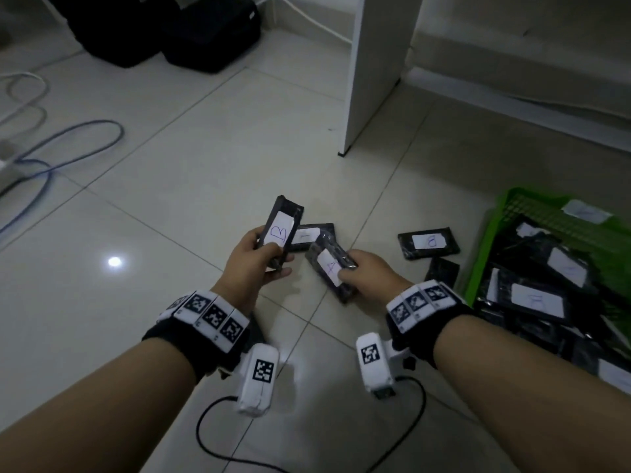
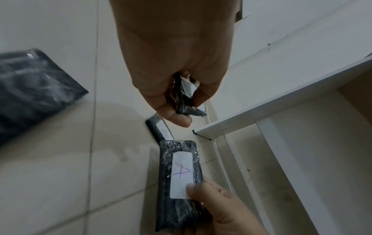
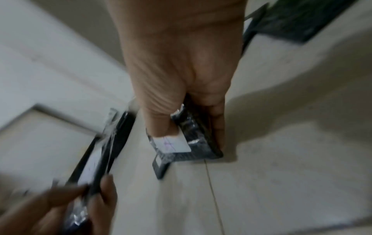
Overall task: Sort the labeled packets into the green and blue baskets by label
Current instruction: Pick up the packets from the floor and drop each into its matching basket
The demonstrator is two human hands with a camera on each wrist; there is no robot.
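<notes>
My left hand (image 1: pixel 263 257) grips a black packet labeled B (image 1: pixel 280 230), held upright above the floor; its lower end shows between the fingers in the left wrist view (image 2: pixel 184 98). My right hand (image 1: pixel 362 271) holds a black packet labeled A (image 1: pixel 329 268), thumb on its white label (image 2: pixel 181 173), also in the right wrist view (image 3: pixel 187 139). Another packet (image 1: pixel 309 237) lies on the tiles behind both. The green basket (image 1: pixel 505 220) at the right holds several labeled packets. No blue basket is in view.
Two more packets lie on the floor by the basket: one labeled B (image 1: pixel 428 242) and one edge-on (image 1: pixel 442 271). A white furniture panel (image 1: pixel 372 73) stands behind. Cables (image 1: pixel 68 145) and black bags (image 1: pixel 164 29) are at the far left.
</notes>
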